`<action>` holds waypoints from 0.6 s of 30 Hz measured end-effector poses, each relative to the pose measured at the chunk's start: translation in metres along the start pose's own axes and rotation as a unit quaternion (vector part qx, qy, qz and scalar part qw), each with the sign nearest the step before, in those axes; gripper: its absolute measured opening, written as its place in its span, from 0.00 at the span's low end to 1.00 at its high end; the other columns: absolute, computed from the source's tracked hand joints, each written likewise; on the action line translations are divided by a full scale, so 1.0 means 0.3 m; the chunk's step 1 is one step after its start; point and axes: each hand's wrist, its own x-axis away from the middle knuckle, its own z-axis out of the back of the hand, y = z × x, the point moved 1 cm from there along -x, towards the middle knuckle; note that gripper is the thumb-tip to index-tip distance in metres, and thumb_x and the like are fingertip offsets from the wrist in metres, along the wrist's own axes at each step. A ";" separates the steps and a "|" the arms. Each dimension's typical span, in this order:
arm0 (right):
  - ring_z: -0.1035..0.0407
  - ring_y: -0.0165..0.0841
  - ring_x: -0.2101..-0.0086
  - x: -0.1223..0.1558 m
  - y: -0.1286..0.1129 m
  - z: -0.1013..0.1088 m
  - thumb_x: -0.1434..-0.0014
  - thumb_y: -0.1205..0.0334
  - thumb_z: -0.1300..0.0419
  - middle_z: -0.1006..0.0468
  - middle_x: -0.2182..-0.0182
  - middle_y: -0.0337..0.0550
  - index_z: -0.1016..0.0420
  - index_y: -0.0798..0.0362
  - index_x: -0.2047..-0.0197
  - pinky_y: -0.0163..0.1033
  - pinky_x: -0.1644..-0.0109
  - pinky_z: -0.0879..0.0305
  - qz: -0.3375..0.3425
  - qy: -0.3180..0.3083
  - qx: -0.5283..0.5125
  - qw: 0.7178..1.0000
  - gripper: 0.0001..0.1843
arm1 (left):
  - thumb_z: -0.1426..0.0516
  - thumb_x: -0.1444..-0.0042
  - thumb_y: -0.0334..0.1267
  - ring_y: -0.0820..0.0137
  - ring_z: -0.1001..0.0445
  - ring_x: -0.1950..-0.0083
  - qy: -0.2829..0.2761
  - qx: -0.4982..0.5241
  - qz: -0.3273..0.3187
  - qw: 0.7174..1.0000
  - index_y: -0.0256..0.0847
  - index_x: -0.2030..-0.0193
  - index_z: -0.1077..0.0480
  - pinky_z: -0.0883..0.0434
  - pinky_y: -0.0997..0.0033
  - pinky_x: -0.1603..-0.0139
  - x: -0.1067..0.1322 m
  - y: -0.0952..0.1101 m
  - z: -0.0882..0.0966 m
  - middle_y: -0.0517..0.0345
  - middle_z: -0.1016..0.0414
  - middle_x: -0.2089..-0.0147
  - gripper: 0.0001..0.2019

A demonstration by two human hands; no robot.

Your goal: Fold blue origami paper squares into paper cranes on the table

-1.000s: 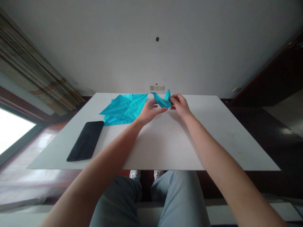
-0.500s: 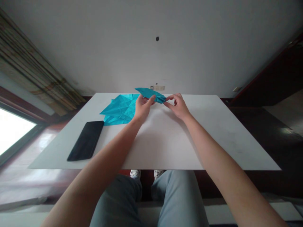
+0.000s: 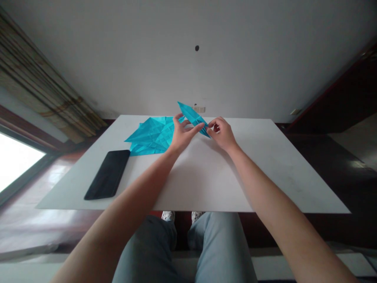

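A small folded piece of blue paper (image 3: 191, 116) is held above the far part of the white table (image 3: 206, 177), tilted with one point up and to the left. My left hand (image 3: 182, 135) pinches it from the left with thumb and fingers. My right hand (image 3: 222, 131) pinches its lower right end. Both hands are closed on the paper.
Creased sheets of blue paper (image 3: 151, 135) lie flat on the table left of my hands. A black phone (image 3: 107, 175) lies near the table's left front edge. My knees (image 3: 185, 247) show below the front edge. A wall with a socket (image 3: 198, 109) stands behind.
The folded paper has been turned in my hands: it went from a bent shape to flat, and now tilts with its point up-left. Both hands stayed at the same spot.
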 end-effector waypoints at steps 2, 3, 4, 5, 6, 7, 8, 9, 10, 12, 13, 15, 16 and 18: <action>0.34 0.36 0.67 0.002 -0.008 -0.002 0.37 0.44 0.26 0.21 0.64 0.42 0.23 0.45 0.66 0.46 0.58 0.33 -0.005 -0.003 -0.005 1.000 0.17 | 0.18 0.50 0.53 0.59 0.09 0.49 -0.025 0.003 0.013 1.000 0.50 0.35 0.39 0.13 0.58 0.45 0.008 -0.001 -0.005 0.52 0.12 0.45 0.45; 0.35 0.36 0.67 0.003 -0.008 -0.004 0.37 0.43 0.26 0.22 0.65 0.41 0.23 0.45 0.65 0.46 0.59 0.34 -0.014 -0.005 -0.013 1.000 0.18 | 0.18 0.50 0.54 0.60 0.09 0.50 -0.037 0.002 0.014 0.999 0.49 0.38 0.36 0.13 0.59 0.46 0.008 -0.003 -0.005 0.53 0.12 0.46 0.42; 0.35 0.36 0.68 0.002 -0.006 -0.006 0.37 0.41 0.27 0.22 0.67 0.40 0.23 0.45 0.65 0.46 0.59 0.34 -0.025 -0.006 -0.023 0.999 0.19 | 0.19 0.49 0.54 0.60 0.09 0.51 -0.050 0.000 0.012 0.999 0.47 0.41 0.34 0.13 0.59 0.46 0.006 -0.005 -0.005 0.53 0.13 0.47 0.38; 0.35 0.36 0.68 0.002 -0.002 -0.009 0.37 0.39 0.27 0.22 0.68 0.40 0.23 0.45 0.64 0.45 0.59 0.34 -0.036 -0.004 -0.033 0.999 0.20 | 0.19 0.48 0.55 0.61 0.10 0.51 -0.061 -0.004 0.008 0.998 0.46 0.44 0.33 0.13 0.60 0.47 0.003 -0.008 -0.003 0.53 0.13 0.48 0.36; 0.34 0.36 0.67 0.000 0.004 -0.010 0.37 0.37 0.28 0.23 0.69 0.40 0.23 0.46 0.64 0.45 0.59 0.33 -0.044 0.000 -0.044 0.998 0.21 | 0.20 0.46 0.55 0.62 0.10 0.52 -0.071 -0.007 0.005 0.997 0.45 0.45 0.32 0.13 0.60 0.47 0.000 -0.010 -0.001 0.53 0.13 0.49 0.34; 0.33 0.36 0.67 -0.002 0.009 -0.011 0.38 0.36 0.28 0.23 0.69 0.39 0.23 0.46 0.64 0.45 0.59 0.33 -0.050 0.006 -0.056 0.997 0.22 | 0.21 0.45 0.55 0.63 0.10 0.53 -0.079 -0.008 0.003 0.997 0.45 0.46 0.31 0.13 0.60 0.47 -0.005 -0.013 0.001 0.53 0.13 0.49 0.32; 0.32 0.36 0.66 -0.005 0.014 -0.012 0.38 0.35 0.27 0.23 0.69 0.39 0.23 0.46 0.65 0.44 0.59 0.32 -0.055 0.011 -0.069 0.996 0.23 | 0.21 0.44 0.56 0.63 0.10 0.54 -0.086 -0.008 0.001 0.996 0.44 0.46 0.30 0.13 0.59 0.47 -0.008 -0.015 0.003 0.53 0.13 0.50 0.32; 0.31 0.36 0.66 -0.007 0.019 -0.013 0.39 0.33 0.27 0.23 0.69 0.39 0.24 0.46 0.65 0.44 0.59 0.32 -0.060 0.013 -0.082 0.995 0.25 | 0.21 0.44 0.56 0.63 0.10 0.54 -0.091 -0.007 0.000 0.996 0.44 0.46 0.30 0.13 0.58 0.46 -0.011 -0.018 0.005 0.53 0.14 0.50 0.31; 0.31 0.36 0.66 -0.009 0.022 -0.013 0.40 0.32 0.27 0.23 0.70 0.39 0.25 0.46 0.65 0.43 0.60 0.32 -0.068 0.010 -0.098 0.993 0.26 | 0.22 0.43 0.56 0.63 0.10 0.54 -0.095 -0.007 0.000 0.995 0.44 0.45 0.30 0.13 0.57 0.46 -0.013 -0.021 0.006 0.52 0.14 0.50 0.31; 0.31 0.35 0.68 -0.012 0.026 -0.016 0.42 0.30 0.26 0.24 0.71 0.37 0.26 0.45 0.65 0.42 0.63 0.33 -0.089 -0.010 -0.133 0.987 0.28 | 0.23 0.41 0.55 0.62 0.10 0.53 -0.094 -0.008 -0.001 0.996 0.45 0.43 0.30 0.13 0.57 0.46 -0.013 -0.024 0.009 0.52 0.14 0.49 0.31; 0.31 0.34 0.70 -0.012 0.026 -0.018 0.43 0.30 0.25 0.24 0.72 0.36 0.27 0.45 0.65 0.41 0.64 0.33 -0.100 -0.026 -0.151 0.983 0.29 | 0.23 0.41 0.54 0.62 0.10 0.53 -0.087 -0.009 -0.004 0.996 0.45 0.40 0.31 0.13 0.58 0.47 -0.011 -0.024 0.010 0.51 0.14 0.49 0.32; 0.32 0.32 0.72 -0.011 0.023 -0.022 0.46 0.30 0.23 0.24 0.73 0.33 0.29 0.44 0.62 0.40 0.66 0.34 -0.120 -0.055 -0.186 0.974 0.31 | 0.23 0.40 0.51 0.62 0.10 0.52 -0.072 -0.007 -0.016 0.997 0.48 0.31 0.34 0.13 0.60 0.47 -0.005 -0.018 0.011 0.51 0.14 0.45 0.37; 0.32 0.32 0.73 -0.010 0.019 -0.024 0.47 0.31 0.22 0.23 0.74 0.32 0.30 0.43 0.59 0.40 0.66 0.34 -0.125 -0.063 -0.201 0.970 0.31 | 0.23 0.40 0.49 0.62 0.10 0.52 -0.072 -0.005 -0.025 0.997 0.50 0.27 0.36 0.14 0.60 0.48 -0.002 -0.013 0.011 0.50 0.14 0.43 0.40; 0.32 0.32 0.74 -0.008 0.009 -0.023 0.47 0.36 0.21 0.25 0.75 0.28 0.29 0.40 0.51 0.40 0.67 0.35 -0.127 -0.067 -0.220 0.965 0.31 | 0.23 0.41 0.46 0.62 0.10 0.51 -0.092 -0.003 -0.041 0.995 0.52 0.24 0.38 0.14 0.61 0.48 0.004 -0.001 0.008 0.48 0.16 0.38 0.43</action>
